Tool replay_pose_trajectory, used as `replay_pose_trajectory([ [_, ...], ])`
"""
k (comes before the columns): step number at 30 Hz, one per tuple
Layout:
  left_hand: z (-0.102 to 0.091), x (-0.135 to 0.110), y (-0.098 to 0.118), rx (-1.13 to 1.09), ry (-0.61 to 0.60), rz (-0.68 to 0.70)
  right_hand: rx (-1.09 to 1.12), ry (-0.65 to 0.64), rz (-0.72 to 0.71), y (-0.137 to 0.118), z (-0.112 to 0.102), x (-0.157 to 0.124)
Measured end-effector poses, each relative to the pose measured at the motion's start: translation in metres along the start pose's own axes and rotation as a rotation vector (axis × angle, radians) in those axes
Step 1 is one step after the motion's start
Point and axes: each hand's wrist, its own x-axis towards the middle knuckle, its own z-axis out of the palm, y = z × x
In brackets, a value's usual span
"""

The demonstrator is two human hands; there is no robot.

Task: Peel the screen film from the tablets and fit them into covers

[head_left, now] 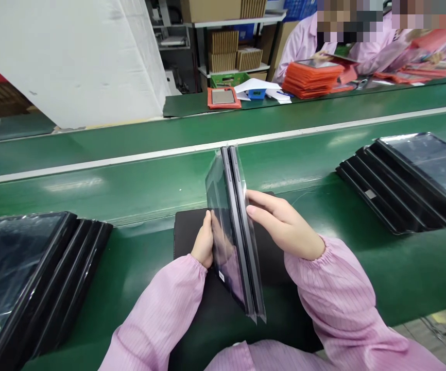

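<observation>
Two slim dark-grey tablet devices (233, 232), each in clear plastic film, stand on edge and tilted, face to face with a narrow gap at the top, above a black rubber mat (184, 232) on a green conveyor belt (91, 206). The pair is clasped between both hands, clear of the mat at its lower end as far as can be seen.

Left hand (203, 241): thumb up and palm cupped against the near outer face; its fingers are hidden behind the pair, so their exact placement cannot be confirmed. Right hand (280, 224): fingers laid flat and close together on the opposite face, not spread; the thumb is out of sight.

Step in hand, as judged: the pair is being handled and checked between stacks. Any next move calls for a level, controlled lowering, as the film-covered faces are slick.

Edges and room: a black-framed stack of panels (26, 278) sits near the left forearm, and a second stack (408, 180) lies to the right, with open green belt between each and the mat. Beyond, a white belt-edge strip (130, 157) bounds the forward reach. Pink striped sleeves (339, 299) cover both forearms.
</observation>
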Motion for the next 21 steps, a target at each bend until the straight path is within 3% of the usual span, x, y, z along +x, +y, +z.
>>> replay_pose_trajectory([
  [8, -0.006, 0.006, -0.006, -0.061, -0.042, 0.050, -0.088, 0.020, -0.010, 0.004, -0.003, -0.001],
  [13, -0.005, 0.004, -0.004, -0.029, -0.006, 0.026, -0.100, 0.010, 0.000, -0.001, -0.002, -0.003],
  [21, -0.004, 0.002, -0.001, -0.103, -0.037, 0.021, -0.123, 0.068, -0.049, -0.002, 0.018, -0.003],
])
